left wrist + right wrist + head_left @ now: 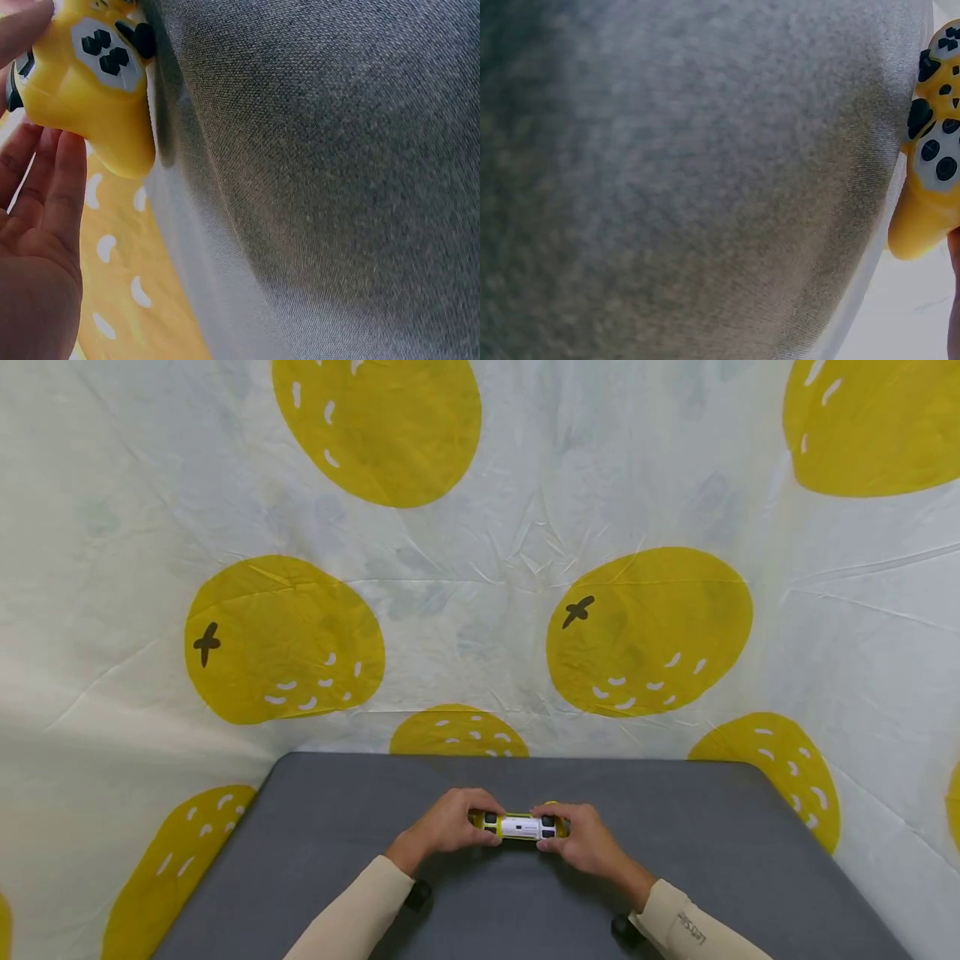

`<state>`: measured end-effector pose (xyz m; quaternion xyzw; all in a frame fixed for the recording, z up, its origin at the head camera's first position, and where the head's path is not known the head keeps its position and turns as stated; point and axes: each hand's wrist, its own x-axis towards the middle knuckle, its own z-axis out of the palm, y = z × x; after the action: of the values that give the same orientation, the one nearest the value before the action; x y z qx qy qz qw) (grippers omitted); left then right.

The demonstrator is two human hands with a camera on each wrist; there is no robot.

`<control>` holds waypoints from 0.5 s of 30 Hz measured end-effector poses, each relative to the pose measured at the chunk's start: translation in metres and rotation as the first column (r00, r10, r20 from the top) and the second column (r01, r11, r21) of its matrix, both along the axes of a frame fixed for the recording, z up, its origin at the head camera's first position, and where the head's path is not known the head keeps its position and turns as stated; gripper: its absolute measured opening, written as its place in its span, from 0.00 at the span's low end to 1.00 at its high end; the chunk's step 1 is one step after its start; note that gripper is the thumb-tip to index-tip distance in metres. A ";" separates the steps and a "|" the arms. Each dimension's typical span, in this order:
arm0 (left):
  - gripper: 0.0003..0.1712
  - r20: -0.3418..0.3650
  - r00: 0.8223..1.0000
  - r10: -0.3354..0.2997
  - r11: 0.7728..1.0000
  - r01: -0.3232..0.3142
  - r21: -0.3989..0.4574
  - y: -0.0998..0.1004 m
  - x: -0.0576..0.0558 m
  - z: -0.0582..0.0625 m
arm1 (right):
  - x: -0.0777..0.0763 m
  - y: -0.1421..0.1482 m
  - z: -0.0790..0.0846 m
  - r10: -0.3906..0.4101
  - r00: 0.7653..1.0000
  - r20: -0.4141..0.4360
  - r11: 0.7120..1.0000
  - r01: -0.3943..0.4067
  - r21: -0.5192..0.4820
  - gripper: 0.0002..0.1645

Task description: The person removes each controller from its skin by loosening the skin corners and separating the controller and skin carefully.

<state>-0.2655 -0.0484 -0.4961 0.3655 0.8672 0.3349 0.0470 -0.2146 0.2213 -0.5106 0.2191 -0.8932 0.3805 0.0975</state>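
Note:
A yellow game controller [520, 827] is held between both hands above the grey table. Its edge with a whitish middle, a small dark port and black shoulder buttons faces up in the head view. The left hand [453, 820] grips one end, thumb on the near side and fingers on the far side. At the other end, the right hand [588, 839] grips likewise. The left wrist view shows the controller [112, 127] with a black directional pad on a pale patch. Round black buttons show on the controller [919, 217] in the right wrist view, where the hand is mostly cut off.
The grey cloth-covered table [525, 910] spreads under the hands. Behind it and along its sides hangs a whitish sheet [465, 635] printed with yellow fruit. Black wrist devices [417, 895] sit under both cream sleeves [352, 910].

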 end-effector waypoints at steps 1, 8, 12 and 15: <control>0.17 0.001 1.000 -0.002 1.000 0.002 0.003 0.000 -0.001 -0.001 | 0.000 0.000 0.000 -0.003 1.000 0.005 1.000 0.003 -0.005 0.25; 0.13 -0.012 1.000 0.014 1.000 -0.013 0.025 0.003 -0.002 -0.003 | -0.002 -0.001 0.000 -0.018 0.999 0.049 0.999 0.020 -0.035 0.24; 0.11 -0.027 0.997 0.068 0.996 -0.066 0.052 0.007 0.002 -0.004 | -0.002 -0.002 0.001 -0.026 0.999 0.045 0.999 0.028 -0.041 0.24; 0.08 -0.041 0.987 0.155 0.986 -0.152 0.072 0.012 0.006 -0.006 | -0.003 -0.002 0.002 -0.026 0.999 0.038 0.999 0.028 -0.033 0.24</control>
<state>-0.2594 -0.0363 -0.5016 0.3068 0.8816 0.3585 -0.0118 -0.2179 0.2192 -0.5087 0.1982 -0.8912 0.3982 0.0893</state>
